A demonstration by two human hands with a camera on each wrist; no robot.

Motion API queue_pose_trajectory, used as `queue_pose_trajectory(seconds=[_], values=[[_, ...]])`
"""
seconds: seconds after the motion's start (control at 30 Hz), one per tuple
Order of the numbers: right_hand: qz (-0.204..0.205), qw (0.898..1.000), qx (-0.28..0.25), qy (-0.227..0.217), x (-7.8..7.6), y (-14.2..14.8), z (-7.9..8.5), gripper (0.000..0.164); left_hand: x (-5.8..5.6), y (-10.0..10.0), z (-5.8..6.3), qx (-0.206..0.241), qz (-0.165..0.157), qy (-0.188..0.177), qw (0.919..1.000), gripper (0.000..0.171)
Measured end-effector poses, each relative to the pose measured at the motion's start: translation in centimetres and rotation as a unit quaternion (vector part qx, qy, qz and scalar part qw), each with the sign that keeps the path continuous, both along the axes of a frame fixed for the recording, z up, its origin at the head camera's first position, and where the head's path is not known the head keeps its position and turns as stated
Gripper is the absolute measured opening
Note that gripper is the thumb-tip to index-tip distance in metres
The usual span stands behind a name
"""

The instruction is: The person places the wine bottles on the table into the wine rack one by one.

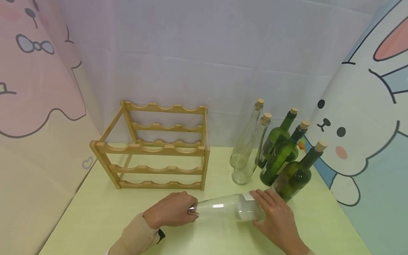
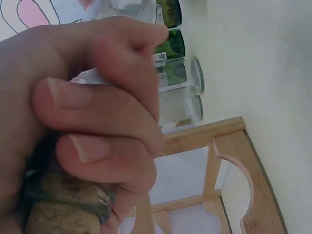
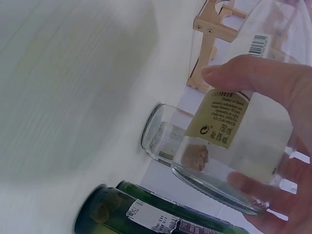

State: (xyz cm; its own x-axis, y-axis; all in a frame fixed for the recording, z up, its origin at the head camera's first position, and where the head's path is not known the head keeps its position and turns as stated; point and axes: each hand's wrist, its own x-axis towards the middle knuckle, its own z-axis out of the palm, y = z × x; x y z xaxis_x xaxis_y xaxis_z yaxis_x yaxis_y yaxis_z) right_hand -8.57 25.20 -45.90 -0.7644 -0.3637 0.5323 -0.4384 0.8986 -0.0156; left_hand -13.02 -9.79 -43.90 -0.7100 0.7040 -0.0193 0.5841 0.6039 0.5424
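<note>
We are holding the bottle (image 1: 220, 208) between our left grip (image 1: 173, 210), clasping its neck, and right grip (image 1: 276, 216), cupping its base, seemingly balancing it.

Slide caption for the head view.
Left hand and right hand hold a clear bottle; beyond, a wooden rack and five bottles.

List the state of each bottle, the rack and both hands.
Held clear bottle: corked, on its side
Left hand: gripping that bottle's neck
Right hand: holding its base end
Two other clear bottles: upright, corked
Three green bottles: upright, corked
Wooden rack: standing upright
</note>
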Motion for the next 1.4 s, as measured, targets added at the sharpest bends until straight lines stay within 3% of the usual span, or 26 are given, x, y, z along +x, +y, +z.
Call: queue_pose_trajectory(seconds=[0.27, 0.47, 1.0, 1.4], values=[[0.015, 1.0, -0.015, 0.021, -0.1, -0.2, -0.2, 0.093, 0.1, -0.6, -0.6, 0.01, 0.0, 0.029, 0.9995, 0.038], [0.028, 0.999, -0.029, 0.028, -0.2, -0.3, -0.3, 0.096, 0.1, -1.0, -0.7, 0.015, -0.007, 0.023, 0.9996, 0.041], [0.074, 0.989, -0.117, -0.051, 0.2, -0.8, -0.6, 0.101, 0.3, -3.7, 0.6, 0.042, -0.008, 0.002, 0.9991, 0.046], [0.068, 0.979, -0.157, -0.11, 0.0, -0.8, 0.3, 0.104, 0.7, -4.9, 1.5, 0.023, 0.007, 0.035, 0.9991, 0.037]])
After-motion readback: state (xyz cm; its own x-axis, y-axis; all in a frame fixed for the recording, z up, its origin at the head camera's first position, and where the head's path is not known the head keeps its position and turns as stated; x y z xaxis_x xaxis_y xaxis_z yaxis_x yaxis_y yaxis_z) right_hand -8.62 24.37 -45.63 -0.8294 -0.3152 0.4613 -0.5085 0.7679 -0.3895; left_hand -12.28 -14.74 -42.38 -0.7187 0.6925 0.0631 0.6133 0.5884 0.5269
